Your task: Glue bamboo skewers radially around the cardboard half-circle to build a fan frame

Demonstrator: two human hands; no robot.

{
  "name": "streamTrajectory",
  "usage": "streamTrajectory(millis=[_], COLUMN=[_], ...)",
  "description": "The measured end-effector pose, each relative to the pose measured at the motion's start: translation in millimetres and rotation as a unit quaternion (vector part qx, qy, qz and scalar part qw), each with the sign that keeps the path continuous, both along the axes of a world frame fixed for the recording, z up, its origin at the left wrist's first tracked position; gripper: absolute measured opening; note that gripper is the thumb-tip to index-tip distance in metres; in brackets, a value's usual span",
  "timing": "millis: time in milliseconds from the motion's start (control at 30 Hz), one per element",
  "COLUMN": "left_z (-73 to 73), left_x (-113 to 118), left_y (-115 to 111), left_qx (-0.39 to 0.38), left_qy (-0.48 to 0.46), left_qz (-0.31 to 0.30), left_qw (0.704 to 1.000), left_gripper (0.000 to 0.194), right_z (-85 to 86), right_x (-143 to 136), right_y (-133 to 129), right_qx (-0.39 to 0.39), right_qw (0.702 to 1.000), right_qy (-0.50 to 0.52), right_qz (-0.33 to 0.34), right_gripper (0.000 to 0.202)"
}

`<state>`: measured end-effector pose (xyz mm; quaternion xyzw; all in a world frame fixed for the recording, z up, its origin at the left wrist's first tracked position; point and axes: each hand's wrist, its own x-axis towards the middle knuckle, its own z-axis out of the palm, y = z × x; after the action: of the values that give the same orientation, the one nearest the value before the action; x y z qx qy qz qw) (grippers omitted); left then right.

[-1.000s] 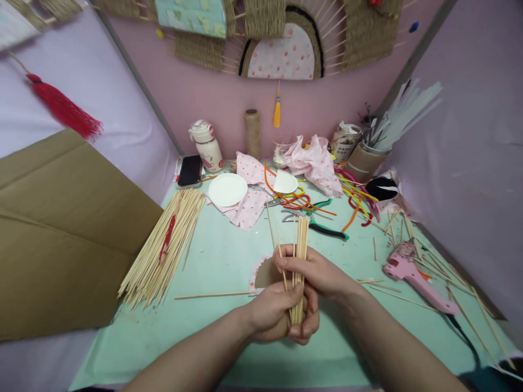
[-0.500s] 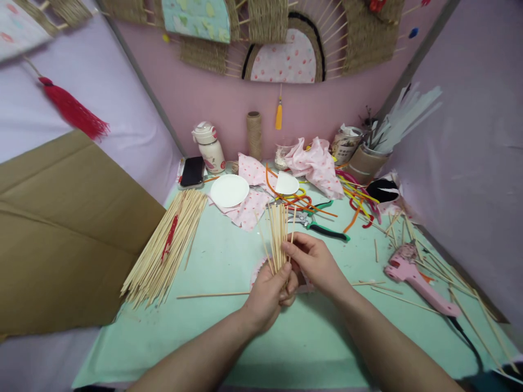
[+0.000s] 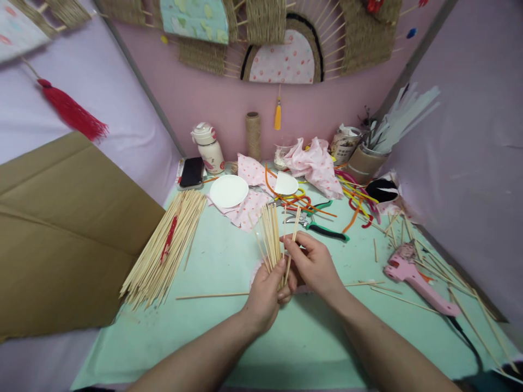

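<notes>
My left hand [image 3: 266, 291] is closed around the lower part of a fanned bunch of thin wooden sticks [image 3: 270, 231], which stands upright over the table. With thumb and fingers, my right hand [image 3: 312, 258] pinches a few of these sticks at the right side of the bunch, held a little apart from the others. Partly hidden beneath my hands lies a pinkish round piece [image 3: 255, 270]. One single stick [image 3: 212, 296] lies flat on the table to the left of my left hand.
A large pile of sticks [image 3: 165, 250] lies left, beside a cardboard sheet [image 3: 69, 234]. Green-handled pruning shears [image 3: 327, 232], pipe cleaners [image 3: 351, 201], pink fabric [image 3: 314, 166] and a white disc [image 3: 229, 191] lie beyond my hands. A pink glue gun [image 3: 420, 280] rests at right among cut sticks.
The bunch has spread wider. My right hand has drawn a few sticks to the right, opening a gap, while the main bunch leans slightly left.
</notes>
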<state>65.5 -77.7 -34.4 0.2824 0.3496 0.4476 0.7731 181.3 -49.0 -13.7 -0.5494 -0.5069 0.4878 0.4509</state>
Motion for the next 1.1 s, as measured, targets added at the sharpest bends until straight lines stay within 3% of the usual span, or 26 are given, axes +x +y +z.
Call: streamTrajectory(millis=[133,267,767,1100], left_z=[-0.4,-1.9,-4.8,-3.6], left_x=[1.6,1.8,2.7,3.3], left_y=[-0.8,-0.5,-1.1,-2.3], left_qx=[0.003,0.004,0.003,-0.004], left_qy=[0.003,0.007,0.023,0.018], left_qz=[-0.001,-0.004,0.004,-0.003], left_qw=[1.0,1.0,1.0,1.0], left_gripper=[0.041,0.041,0.044,0.047], right_z=[2.2,1.4,2.5,-1.2], right_x=[-2.6,-3.2,-2.6,-3.0], right_y=[-0.5,-0.9,-1.6,-2.0], right_qx=[-0.04,-0.1,-0.039,-0.073], right_qw=[0.998,0.99,0.999,0.995], right_qy=[0.041,0.1,0.031,0.073], right_qz=[-0.02,0.009,-0.001,0.016], right_gripper=[0.027,0.033,0.03,0.015])
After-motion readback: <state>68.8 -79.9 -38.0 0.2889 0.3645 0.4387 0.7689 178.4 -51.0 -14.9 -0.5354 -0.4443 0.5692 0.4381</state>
